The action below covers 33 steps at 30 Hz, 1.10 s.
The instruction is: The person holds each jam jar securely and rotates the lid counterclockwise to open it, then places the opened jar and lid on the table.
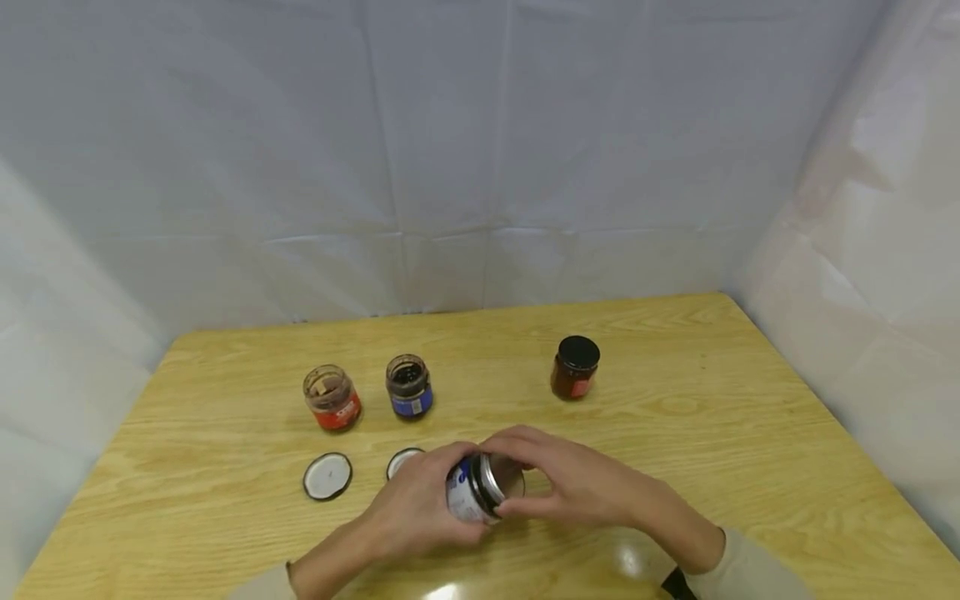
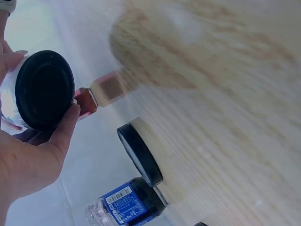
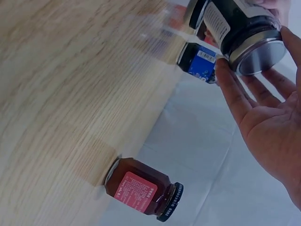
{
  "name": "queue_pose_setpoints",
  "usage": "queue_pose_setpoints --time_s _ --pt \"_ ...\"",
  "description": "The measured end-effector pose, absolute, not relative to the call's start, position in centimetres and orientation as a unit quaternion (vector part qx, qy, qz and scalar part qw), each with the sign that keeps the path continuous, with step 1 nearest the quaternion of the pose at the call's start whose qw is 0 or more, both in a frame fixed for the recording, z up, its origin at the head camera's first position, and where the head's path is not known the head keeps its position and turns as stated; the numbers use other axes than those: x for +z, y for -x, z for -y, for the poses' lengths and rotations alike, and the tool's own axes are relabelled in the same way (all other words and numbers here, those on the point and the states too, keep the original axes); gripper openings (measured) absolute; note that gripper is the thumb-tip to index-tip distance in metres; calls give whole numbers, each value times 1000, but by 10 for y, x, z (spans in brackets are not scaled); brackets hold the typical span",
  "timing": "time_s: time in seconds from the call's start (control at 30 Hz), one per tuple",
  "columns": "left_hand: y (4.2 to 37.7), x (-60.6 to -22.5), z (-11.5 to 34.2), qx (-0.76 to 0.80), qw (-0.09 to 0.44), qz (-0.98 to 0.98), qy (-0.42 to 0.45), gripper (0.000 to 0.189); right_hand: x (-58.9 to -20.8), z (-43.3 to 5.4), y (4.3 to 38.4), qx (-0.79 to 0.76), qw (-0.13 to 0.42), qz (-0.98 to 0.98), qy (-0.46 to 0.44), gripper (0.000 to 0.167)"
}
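Note:
My left hand point(image 1: 416, 504) grips a dark jar point(image 1: 462, 493) with a white and blue label, tilted on its side above the table. With fingertips and thumb, my right hand point(image 1: 581, 479) holds the rim of the jar's silver lid point(image 3: 261, 57). The jar's round black end point(image 2: 45, 90) faces the left wrist camera. Beyond the left hand stand an uncovered red-labelled jar point(image 1: 335, 410) and an uncovered blue-labelled jar point(image 1: 412, 403). A loose lid point(image 1: 327, 477) lies white side up in front of them; a second lid point(image 1: 402, 459) is partly hidden by my left hand.
A reddish-brown jar point(image 1: 575, 371) with its black lid on stands at the back right of the wooden table point(image 1: 712, 417). White sheeting point(image 1: 450, 167) hangs behind the table and along its sides.

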<state>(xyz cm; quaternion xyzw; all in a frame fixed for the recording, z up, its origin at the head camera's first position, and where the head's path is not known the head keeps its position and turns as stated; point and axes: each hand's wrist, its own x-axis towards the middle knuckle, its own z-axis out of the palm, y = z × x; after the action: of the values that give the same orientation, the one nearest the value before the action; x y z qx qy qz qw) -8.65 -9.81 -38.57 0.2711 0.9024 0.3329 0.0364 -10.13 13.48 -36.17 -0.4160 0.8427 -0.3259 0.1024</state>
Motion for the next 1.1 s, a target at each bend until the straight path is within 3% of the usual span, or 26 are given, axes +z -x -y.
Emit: queue_pose_setpoints --time_s 0.3,0.5,0.67,0.87,1.1 --pt "87 -389 102 351 67 -892 -277 74 -366 -140 105 -319 105 -810 480 59" --pt "85 -389 99 331 43 -903 -273 71 -361 -135 97 -322 152 -871 339 75" --pt "85 -388 98 315 24 -908 -276 68 -358 -127 92 -326 158 -892 270 72" --pt "83 -388 98 324 18 -905 -274 68 -358 -127 95 -354 147 -875 297 59" --pt "82 -388 99 333 29 -903 -269 67 -359 -133 97 -354 133 -859 345 59"
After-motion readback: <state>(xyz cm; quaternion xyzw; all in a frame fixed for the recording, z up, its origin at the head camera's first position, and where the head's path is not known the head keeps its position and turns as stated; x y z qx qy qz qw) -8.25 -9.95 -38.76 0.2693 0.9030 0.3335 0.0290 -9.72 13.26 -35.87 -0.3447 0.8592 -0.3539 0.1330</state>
